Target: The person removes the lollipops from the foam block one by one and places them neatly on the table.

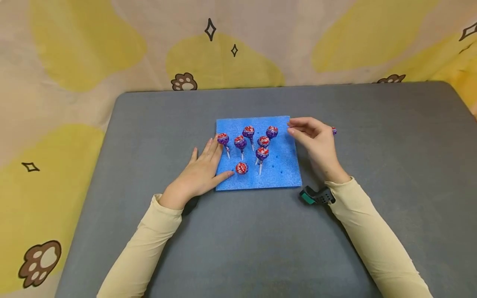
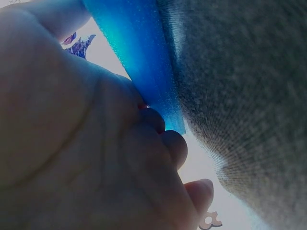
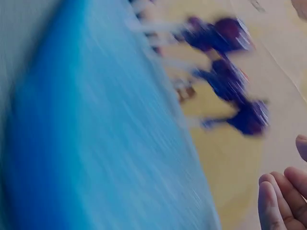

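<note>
A blue foam board (image 1: 288, 174) lies flat on the grey table. Several lollipops (image 1: 262, 153) in purple and red wrappers stand in it, sticks down. My left hand (image 1: 199, 174) rests along its left edge with fingers stretched out, the thumb reaching over the front left part near a low-set lollipop (image 1: 242, 168). Those fingertips come right up by the leftmost lollipop (image 1: 223, 138). Over the board's right edge hovers my right hand (image 1: 314, 138), fingers loosely bent; its fingertips (image 3: 268, 196) show nothing between them. Another lollipop (image 1: 333, 130) lies partly hidden behind that hand.
Small holes (image 1: 281, 171) dot the right part of the board. The grey table (image 1: 238, 248) extends around it, and a patterned cloth (image 1: 149, 41) hangs behind. A dark strap with a green piece (image 1: 308, 198) sits at my right wrist.
</note>
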{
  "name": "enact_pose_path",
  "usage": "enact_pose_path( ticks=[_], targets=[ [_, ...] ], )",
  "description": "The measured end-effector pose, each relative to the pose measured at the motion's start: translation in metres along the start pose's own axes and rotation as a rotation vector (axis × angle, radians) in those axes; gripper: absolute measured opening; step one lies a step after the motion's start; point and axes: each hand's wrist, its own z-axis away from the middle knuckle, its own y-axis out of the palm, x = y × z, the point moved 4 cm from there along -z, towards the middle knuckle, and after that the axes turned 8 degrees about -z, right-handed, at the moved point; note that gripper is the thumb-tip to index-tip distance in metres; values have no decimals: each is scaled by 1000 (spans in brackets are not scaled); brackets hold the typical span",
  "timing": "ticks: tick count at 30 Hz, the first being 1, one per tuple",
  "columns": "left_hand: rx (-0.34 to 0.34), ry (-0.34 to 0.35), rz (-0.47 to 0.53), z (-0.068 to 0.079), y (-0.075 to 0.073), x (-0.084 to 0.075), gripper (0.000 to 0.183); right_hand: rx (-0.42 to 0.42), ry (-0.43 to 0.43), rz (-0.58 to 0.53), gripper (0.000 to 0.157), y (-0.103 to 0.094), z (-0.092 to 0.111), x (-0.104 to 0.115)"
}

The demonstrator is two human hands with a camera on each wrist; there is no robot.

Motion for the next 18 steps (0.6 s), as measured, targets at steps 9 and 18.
enact_pose_path(
  ticks=[9, 18],
  targets=[
    [4, -3, -2, -1, -1, 1, 85, 109, -16, 77, 38, 27, 5, -25],
    [5, -3, -13, -2, 1, 2, 85, 146, -34, 86, 34, 27, 6, -31]
  ],
)
